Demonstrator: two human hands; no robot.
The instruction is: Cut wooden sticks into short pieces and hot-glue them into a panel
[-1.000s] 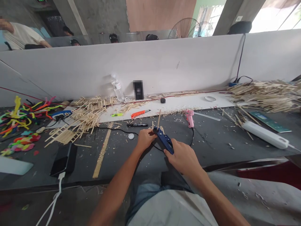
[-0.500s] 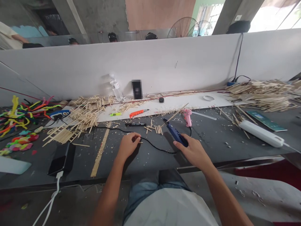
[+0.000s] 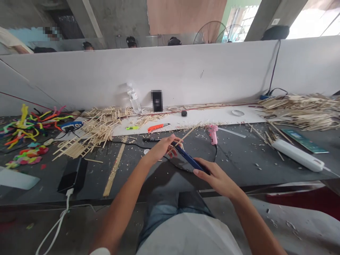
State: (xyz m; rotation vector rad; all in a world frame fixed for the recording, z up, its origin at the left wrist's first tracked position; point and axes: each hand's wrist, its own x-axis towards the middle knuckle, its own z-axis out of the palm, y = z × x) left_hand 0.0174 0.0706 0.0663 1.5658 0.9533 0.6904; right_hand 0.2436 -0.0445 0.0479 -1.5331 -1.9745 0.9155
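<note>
My right hand (image 3: 216,176) is wrapped round the handle of a dark blue tool (image 3: 190,158), whose far end points up and left. Across that end lies a thin wooden stick (image 3: 189,134), slanting up to the right. My left hand (image 3: 162,148) is at the tool's tip with its fingers around the lower end of the stick; their exact grip is partly hidden. Behind my left hand lies a black marker (image 3: 150,140). A pink glue gun (image 3: 213,134) rests to the right, beyond the tool.
Stick pieces and small ladders (image 3: 98,132) lie left, near a power bank (image 3: 73,176) and pipe cleaners (image 3: 25,127). Behind are an orange cutter (image 3: 157,127) and a bottle (image 3: 133,99). A white power strip (image 3: 297,155) and a stick heap (image 3: 305,111) lie right.
My left hand has moved up and right from the tabletop to the tool's tip and the stick. The tool has shifted slightly left and lies lower in angle.
</note>
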